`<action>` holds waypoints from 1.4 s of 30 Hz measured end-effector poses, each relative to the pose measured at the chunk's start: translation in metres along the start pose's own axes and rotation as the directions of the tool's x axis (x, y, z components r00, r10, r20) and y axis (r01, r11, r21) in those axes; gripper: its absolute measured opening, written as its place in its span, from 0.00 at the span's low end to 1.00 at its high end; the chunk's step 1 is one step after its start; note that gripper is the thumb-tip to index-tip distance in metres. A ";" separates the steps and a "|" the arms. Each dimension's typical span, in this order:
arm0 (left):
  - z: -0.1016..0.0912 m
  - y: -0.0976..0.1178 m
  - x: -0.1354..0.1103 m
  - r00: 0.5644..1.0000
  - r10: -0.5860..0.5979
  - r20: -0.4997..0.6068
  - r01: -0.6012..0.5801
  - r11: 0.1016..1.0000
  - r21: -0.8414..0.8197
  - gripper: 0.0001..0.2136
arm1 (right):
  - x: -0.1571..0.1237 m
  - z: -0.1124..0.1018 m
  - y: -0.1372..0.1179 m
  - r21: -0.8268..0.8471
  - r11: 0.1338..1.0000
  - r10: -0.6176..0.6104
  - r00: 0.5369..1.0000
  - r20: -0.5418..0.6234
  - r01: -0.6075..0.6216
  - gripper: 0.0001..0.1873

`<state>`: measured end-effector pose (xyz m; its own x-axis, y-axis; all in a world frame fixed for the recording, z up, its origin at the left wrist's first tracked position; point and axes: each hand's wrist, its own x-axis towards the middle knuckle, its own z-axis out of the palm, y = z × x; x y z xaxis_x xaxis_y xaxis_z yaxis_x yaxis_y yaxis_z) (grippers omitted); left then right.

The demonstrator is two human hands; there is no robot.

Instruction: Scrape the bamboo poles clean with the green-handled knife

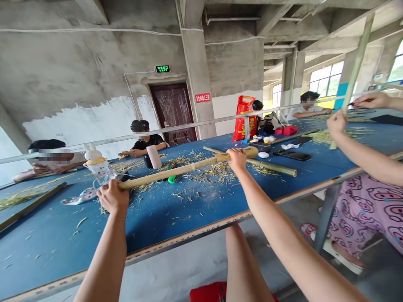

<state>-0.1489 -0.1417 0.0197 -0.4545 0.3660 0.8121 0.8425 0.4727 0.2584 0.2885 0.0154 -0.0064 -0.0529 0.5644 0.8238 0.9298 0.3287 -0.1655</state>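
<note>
A long bamboo pole spans the blue table, held up just above its surface. My left hand is shut around its near, narrow end. My right hand grips it close to the wide, flattened far end. Behind that end, a second bamboo length lies on the blue work table. Pale bamboo shavings are scattered across the table beneath and around the pole.
To the right, a co-worker's hands hold an upright bamboo strip. Several seated people work across the table. A phone, a red bag and a rabbit-topped cup sit along it. A metal rail crosses above.
</note>
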 end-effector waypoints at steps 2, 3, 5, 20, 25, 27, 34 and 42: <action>-0.002 0.000 -0.002 0.997 -0.030 -0.065 0.027 0.999 -0.046 0.11 | 0.000 0.002 0.000 0.006 1.000 -0.010 1.000 -0.022 0.010 0.09; -0.004 0.003 -0.003 0.996 -0.024 -0.092 0.018 0.998 -0.061 0.10 | 0.000 0.002 -0.001 0.006 1.000 -0.014 1.000 -0.025 0.014 0.09; -0.008 0.010 -0.007 0.990 0.021 -0.137 -0.031 0.997 -0.069 0.11 | 0.000 0.002 -0.004 0.002 1.000 -0.014 1.000 -0.027 0.015 0.09; 0.008 0.007 0.000 0.987 0.063 0.149 -0.050 0.995 -0.089 0.17 | 0.003 0.007 0.009 0.078 0.997 0.009 0.996 0.086 -0.015 0.12; 0.012 0.004 0.001 0.957 0.062 0.284 -0.025 0.991 -0.132 0.27 | 0.004 0.008 0.015 0.079 0.996 0.027 0.990 0.139 -0.038 0.16; 0.013 0.004 0.000 0.940 0.086 0.329 -0.040 0.989 -0.143 0.29 | 0.004 0.008 0.014 0.070 0.997 0.021 0.987 0.157 -0.033 0.18; 0.021 0.012 -0.005 0.807 0.258 0.532 -0.218 0.966 -0.138 0.28 | 0.004 0.004 -0.002 0.011 0.997 -0.072 0.956 0.285 0.072 0.18; 0.023 0.018 -0.007 0.754 0.345 0.559 -0.319 0.936 -0.147 0.29 | 0.000 0.002 -0.025 -0.023 0.986 -0.144 0.902 0.407 0.168 0.13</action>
<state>-0.1375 -0.1174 0.0064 -0.2134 0.8873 0.4089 0.9764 0.2074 0.0596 0.2648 0.0094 -0.0032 -0.3301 0.7698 0.5463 0.9157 0.4016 -0.0125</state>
